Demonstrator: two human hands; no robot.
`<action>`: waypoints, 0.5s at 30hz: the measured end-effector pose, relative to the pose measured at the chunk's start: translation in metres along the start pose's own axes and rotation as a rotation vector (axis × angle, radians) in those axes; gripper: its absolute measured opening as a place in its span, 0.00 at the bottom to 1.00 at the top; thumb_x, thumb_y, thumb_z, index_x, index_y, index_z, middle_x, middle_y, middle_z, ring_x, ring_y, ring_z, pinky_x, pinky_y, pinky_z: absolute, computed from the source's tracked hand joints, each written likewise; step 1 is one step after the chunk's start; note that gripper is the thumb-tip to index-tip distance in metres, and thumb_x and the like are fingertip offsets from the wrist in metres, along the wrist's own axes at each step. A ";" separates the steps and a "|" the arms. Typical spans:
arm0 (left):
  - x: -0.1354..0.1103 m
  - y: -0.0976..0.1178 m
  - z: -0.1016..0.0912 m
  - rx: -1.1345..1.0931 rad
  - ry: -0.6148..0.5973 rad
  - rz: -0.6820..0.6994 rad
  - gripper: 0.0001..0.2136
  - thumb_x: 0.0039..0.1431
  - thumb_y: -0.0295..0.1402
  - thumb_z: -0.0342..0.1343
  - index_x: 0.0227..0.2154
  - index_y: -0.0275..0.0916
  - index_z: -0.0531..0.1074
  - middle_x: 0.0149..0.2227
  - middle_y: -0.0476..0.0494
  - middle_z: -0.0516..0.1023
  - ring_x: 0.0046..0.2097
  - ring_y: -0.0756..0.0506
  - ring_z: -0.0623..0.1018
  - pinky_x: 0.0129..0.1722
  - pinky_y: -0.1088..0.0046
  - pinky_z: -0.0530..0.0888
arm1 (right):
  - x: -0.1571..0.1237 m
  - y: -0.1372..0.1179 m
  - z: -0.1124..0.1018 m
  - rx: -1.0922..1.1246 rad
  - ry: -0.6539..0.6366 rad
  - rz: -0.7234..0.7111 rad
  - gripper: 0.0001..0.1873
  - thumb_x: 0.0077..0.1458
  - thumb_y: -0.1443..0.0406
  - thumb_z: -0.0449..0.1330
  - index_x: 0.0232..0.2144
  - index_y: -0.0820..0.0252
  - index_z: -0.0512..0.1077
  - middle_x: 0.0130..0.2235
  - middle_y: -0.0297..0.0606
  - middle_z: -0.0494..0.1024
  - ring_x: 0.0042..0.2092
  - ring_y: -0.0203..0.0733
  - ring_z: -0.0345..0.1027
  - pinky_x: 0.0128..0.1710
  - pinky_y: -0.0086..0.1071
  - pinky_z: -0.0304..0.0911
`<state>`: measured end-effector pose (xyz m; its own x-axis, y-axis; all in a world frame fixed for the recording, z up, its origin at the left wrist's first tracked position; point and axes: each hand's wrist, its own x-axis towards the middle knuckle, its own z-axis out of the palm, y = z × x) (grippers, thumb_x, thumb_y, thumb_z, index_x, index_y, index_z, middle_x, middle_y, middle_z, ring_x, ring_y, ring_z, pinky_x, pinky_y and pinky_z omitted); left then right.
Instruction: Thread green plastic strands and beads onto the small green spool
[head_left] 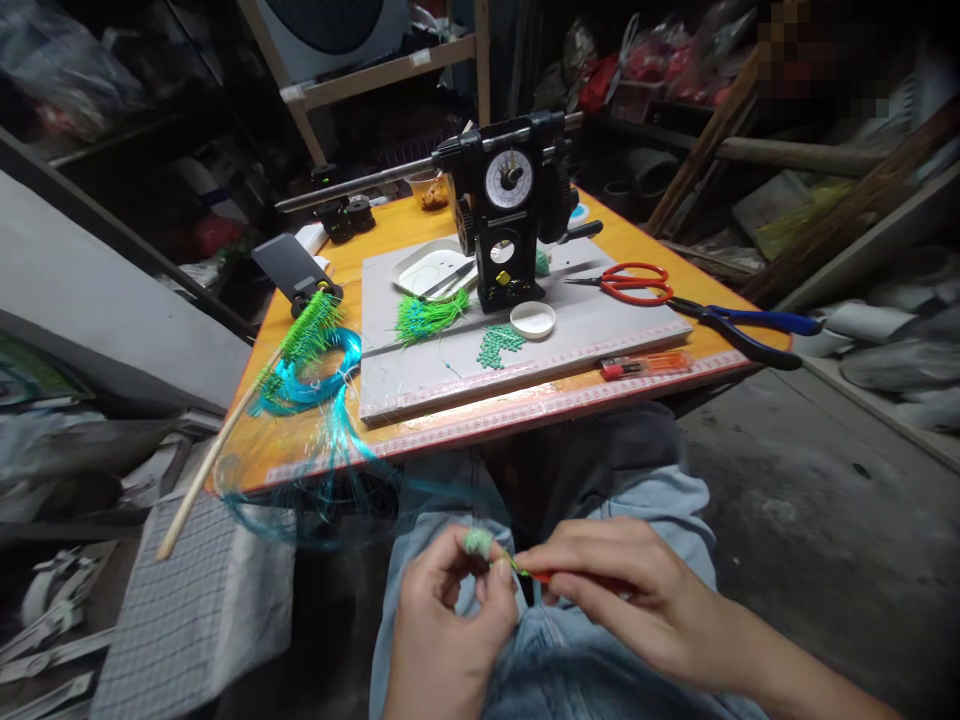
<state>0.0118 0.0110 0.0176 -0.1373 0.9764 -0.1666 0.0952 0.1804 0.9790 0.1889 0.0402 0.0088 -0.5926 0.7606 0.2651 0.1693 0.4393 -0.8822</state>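
Note:
My left hand (442,625) is closed in a pinch over my lap, holding a small green fuzzy piece (478,542) between thumb and fingers. My right hand (615,590) is closed on a thin red-handled tool (559,577) whose yellow-green tip (512,565) touches the green piece. Both hands sit above my jeans (570,660), in front of the orange table (525,405).
On the table: a grey board (600,335), a black winding machine with a dial (510,220), green beads (499,345), a white lid (532,320), green fibre bundle (427,318), red scissors (634,283), blue pliers (750,325), an orange lighter (645,366), teal line coil (315,370), a wooden stick (217,455).

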 end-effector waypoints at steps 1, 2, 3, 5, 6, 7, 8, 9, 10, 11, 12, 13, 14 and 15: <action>0.000 0.001 -0.001 0.077 0.019 0.052 0.03 0.51 0.29 0.57 0.24 0.39 0.70 0.23 0.51 0.69 0.26 0.50 0.69 0.27 0.76 0.66 | 0.001 0.000 -0.001 -0.060 -0.017 -0.018 0.17 0.62 0.71 0.55 0.51 0.53 0.70 0.33 0.34 0.77 0.33 0.34 0.69 0.32 0.27 0.60; 0.001 0.002 -0.001 0.156 0.042 0.107 0.03 0.50 0.28 0.57 0.23 0.39 0.70 0.22 0.52 0.69 0.26 0.50 0.68 0.28 0.76 0.66 | 0.001 0.001 0.000 -0.117 -0.013 -0.029 0.18 0.62 0.72 0.54 0.52 0.54 0.70 0.35 0.37 0.77 0.35 0.36 0.69 0.33 0.28 0.61; 0.001 0.002 -0.001 0.219 0.062 0.154 0.03 0.50 0.27 0.57 0.23 0.39 0.70 0.22 0.52 0.69 0.25 0.50 0.68 0.28 0.75 0.66 | 0.002 0.001 0.001 -0.157 0.012 -0.036 0.18 0.62 0.72 0.54 0.53 0.55 0.69 0.37 0.39 0.76 0.36 0.37 0.69 0.34 0.29 0.61; 0.000 0.002 0.000 0.245 0.070 0.176 0.03 0.50 0.26 0.57 0.24 0.39 0.70 0.22 0.52 0.69 0.25 0.50 0.68 0.28 0.75 0.66 | 0.002 0.001 0.005 -0.149 0.079 -0.025 0.18 0.63 0.72 0.52 0.54 0.57 0.68 0.37 0.40 0.75 0.36 0.37 0.69 0.34 0.29 0.62; 0.000 0.002 0.000 0.207 0.052 0.150 0.03 0.51 0.26 0.56 0.24 0.39 0.70 0.22 0.52 0.70 0.26 0.50 0.69 0.29 0.75 0.67 | 0.002 0.001 0.006 -0.110 0.097 -0.008 0.18 0.63 0.72 0.52 0.53 0.57 0.68 0.36 0.39 0.75 0.35 0.36 0.68 0.33 0.28 0.62; 0.000 0.003 -0.001 0.150 0.022 0.109 0.03 0.52 0.27 0.56 0.24 0.39 0.70 0.23 0.51 0.70 0.26 0.49 0.70 0.29 0.75 0.67 | 0.002 0.000 0.006 -0.063 0.098 0.006 0.18 0.63 0.72 0.52 0.53 0.56 0.69 0.34 0.37 0.74 0.33 0.35 0.68 0.32 0.27 0.61; 0.000 0.004 -0.001 0.085 -0.013 0.062 0.03 0.52 0.28 0.56 0.25 0.39 0.70 0.23 0.51 0.71 0.27 0.49 0.71 0.29 0.75 0.68 | 0.002 -0.001 0.005 -0.022 0.080 0.012 0.17 0.63 0.72 0.53 0.53 0.55 0.69 0.32 0.35 0.74 0.32 0.34 0.67 0.31 0.26 0.61; 0.000 0.005 -0.002 0.028 -0.047 0.020 0.03 0.53 0.29 0.56 0.25 0.39 0.70 0.23 0.51 0.71 0.27 0.49 0.71 0.29 0.76 0.68 | 0.003 -0.002 0.003 0.004 0.048 0.009 0.17 0.63 0.71 0.53 0.52 0.55 0.69 0.31 0.34 0.74 0.31 0.33 0.67 0.31 0.25 0.60; 0.001 0.007 -0.004 -0.015 -0.077 -0.012 0.03 0.53 0.29 0.56 0.25 0.39 0.70 0.24 0.51 0.71 0.28 0.49 0.72 0.29 0.76 0.69 | 0.004 -0.003 -0.001 0.013 0.007 -0.011 0.17 0.63 0.71 0.53 0.52 0.55 0.69 0.32 0.34 0.74 0.32 0.33 0.67 0.32 0.25 0.60; 0.002 0.009 -0.006 -0.040 -0.103 -0.035 0.04 0.53 0.29 0.56 0.25 0.38 0.69 0.24 0.51 0.71 0.28 0.49 0.72 0.30 0.77 0.69 | 0.006 -0.004 -0.006 0.000 -0.037 -0.044 0.17 0.63 0.71 0.53 0.53 0.55 0.69 0.33 0.35 0.75 0.34 0.34 0.68 0.33 0.26 0.61; 0.003 0.011 -0.008 -0.051 -0.128 -0.053 0.04 0.53 0.30 0.57 0.25 0.38 0.69 0.24 0.51 0.71 0.28 0.50 0.72 0.30 0.77 0.68 | 0.008 -0.005 -0.011 -0.040 -0.083 -0.081 0.18 0.63 0.71 0.53 0.54 0.57 0.68 0.36 0.37 0.75 0.35 0.35 0.69 0.34 0.26 0.61; 0.005 0.014 -0.009 -0.050 -0.159 -0.066 0.04 0.54 0.30 0.57 0.25 0.38 0.69 0.24 0.51 0.70 0.29 0.50 0.71 0.30 0.77 0.68 | 0.010 -0.007 -0.016 -0.107 -0.128 -0.110 0.19 0.63 0.72 0.53 0.54 0.57 0.67 0.38 0.39 0.76 0.37 0.36 0.69 0.35 0.27 0.61; 0.007 0.016 -0.011 -0.035 -0.193 -0.078 0.05 0.54 0.30 0.57 0.25 0.37 0.69 0.24 0.51 0.70 0.29 0.50 0.71 0.30 0.78 0.68 | 0.012 -0.009 -0.020 -0.197 -0.169 -0.130 0.20 0.62 0.72 0.52 0.55 0.58 0.67 0.39 0.40 0.76 0.38 0.37 0.69 0.35 0.28 0.61; 0.009 0.018 -0.013 -0.012 -0.224 -0.086 0.05 0.55 0.30 0.57 0.25 0.37 0.69 0.24 0.51 0.70 0.29 0.50 0.70 0.30 0.78 0.68 | 0.013 -0.011 -0.023 -0.301 -0.202 -0.144 0.21 0.61 0.72 0.52 0.55 0.57 0.66 0.40 0.41 0.76 0.38 0.38 0.69 0.33 0.29 0.61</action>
<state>-0.0002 0.0211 0.0348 0.0778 0.9597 -0.2702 0.0808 0.2640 0.9611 0.1975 0.0567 0.0309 -0.7650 0.5850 0.2694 0.2789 0.6780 -0.6801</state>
